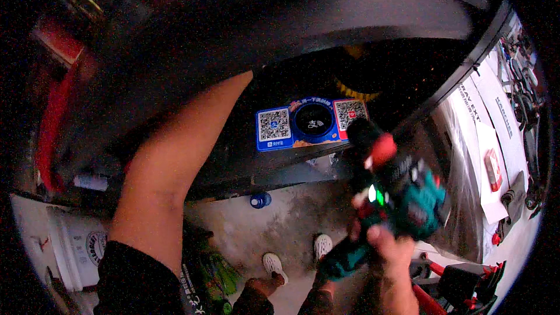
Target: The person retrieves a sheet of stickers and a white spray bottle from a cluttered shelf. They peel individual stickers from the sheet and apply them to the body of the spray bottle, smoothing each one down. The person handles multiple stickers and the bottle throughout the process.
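My right hand (389, 244) is wrapped round a teal and black cordless power tool (421, 205), smeared by motion. A red part and a small green light show on the tool, and its dark front end points up and left. My left arm (169, 169) reaches up into the dark space beneath a curved dark panel (373, 9). The left hand itself is lost in shadow, so its fingers are hidden. Between my arm and the tool lies a blue payment-code stand (314, 121) with two square codes and a round black pad, on a dark ledge.
A yellow ribbed thing (357, 90) sits in shadow behind the stand. White boxes (496, 116) and clear plastic wrap (458, 192) stand at the right. Below are a white bucket (76, 251), a blue round item (260, 200) on the concrete floor, and my pale shoes (273, 265).
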`<state>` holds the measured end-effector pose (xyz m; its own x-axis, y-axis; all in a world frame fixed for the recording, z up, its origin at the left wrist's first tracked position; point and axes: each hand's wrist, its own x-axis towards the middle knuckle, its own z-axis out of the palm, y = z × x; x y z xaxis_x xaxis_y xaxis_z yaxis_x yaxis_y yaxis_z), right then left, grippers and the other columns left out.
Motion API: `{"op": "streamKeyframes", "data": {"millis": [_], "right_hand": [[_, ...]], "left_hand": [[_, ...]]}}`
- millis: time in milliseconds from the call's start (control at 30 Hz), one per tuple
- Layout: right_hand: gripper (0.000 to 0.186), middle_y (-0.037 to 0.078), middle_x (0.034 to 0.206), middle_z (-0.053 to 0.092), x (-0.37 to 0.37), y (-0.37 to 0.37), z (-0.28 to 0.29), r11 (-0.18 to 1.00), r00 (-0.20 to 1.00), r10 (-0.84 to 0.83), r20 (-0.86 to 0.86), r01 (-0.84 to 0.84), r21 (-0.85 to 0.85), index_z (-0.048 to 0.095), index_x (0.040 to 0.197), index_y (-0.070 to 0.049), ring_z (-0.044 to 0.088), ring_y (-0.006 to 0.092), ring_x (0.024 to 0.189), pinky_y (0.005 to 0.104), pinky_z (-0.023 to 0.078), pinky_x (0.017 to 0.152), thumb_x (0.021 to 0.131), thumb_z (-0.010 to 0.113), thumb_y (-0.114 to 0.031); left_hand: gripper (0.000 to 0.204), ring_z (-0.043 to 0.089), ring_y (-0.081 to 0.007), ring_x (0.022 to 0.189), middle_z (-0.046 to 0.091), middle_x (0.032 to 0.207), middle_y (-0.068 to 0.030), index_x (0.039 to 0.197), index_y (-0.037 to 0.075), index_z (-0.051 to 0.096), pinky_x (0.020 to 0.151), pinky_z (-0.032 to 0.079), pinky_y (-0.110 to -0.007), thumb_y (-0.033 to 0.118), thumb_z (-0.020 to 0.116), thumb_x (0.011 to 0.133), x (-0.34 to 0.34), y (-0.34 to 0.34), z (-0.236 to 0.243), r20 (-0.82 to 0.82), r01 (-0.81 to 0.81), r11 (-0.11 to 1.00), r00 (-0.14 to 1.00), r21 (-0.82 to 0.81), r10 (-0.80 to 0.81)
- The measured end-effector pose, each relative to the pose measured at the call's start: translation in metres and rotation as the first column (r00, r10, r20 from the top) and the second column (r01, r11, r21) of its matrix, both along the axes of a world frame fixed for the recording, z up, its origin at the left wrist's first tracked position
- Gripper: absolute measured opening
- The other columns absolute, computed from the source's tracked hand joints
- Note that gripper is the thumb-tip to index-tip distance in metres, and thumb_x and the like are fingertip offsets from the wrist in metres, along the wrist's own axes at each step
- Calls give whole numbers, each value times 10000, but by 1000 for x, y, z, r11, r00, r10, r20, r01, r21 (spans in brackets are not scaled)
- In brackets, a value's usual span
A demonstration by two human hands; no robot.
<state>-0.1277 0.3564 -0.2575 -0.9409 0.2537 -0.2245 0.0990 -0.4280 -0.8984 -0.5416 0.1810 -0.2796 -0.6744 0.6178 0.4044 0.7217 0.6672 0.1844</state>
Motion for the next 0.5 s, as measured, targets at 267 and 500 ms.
{"op": "streamKeyframes", "data": {"millis": [267, 500], "right_hand": [[541, 157, 1099, 648, -97, -8, 61, 988, 974, 152, -170, -154, 3, 497, 1207, 60, 609, 186, 755, 301, 511, 659, 744, 645, -177], [513, 163, 980, 665, -78, -3, 54, 978, 978, 206, -37, -207, -26, 509, 1167, 40, 596, 177, 615, 284, 502, 552, 752, 676, -209]], "left_hand": [[287, 650, -386, 865, 667, 913, -234, 1030, -4, 653, 810, 507, -480, 224, 575, 874, 38, -2, -23, -164, 147, 926, 982, 348, -94], [262, 625, -279, 886, 654, 883, -136, 977, 11, 660, 839, 468, -412, 195, 487, 907, 180, -19, 32, 360, -78, 978, 933, 196, 3]]}}
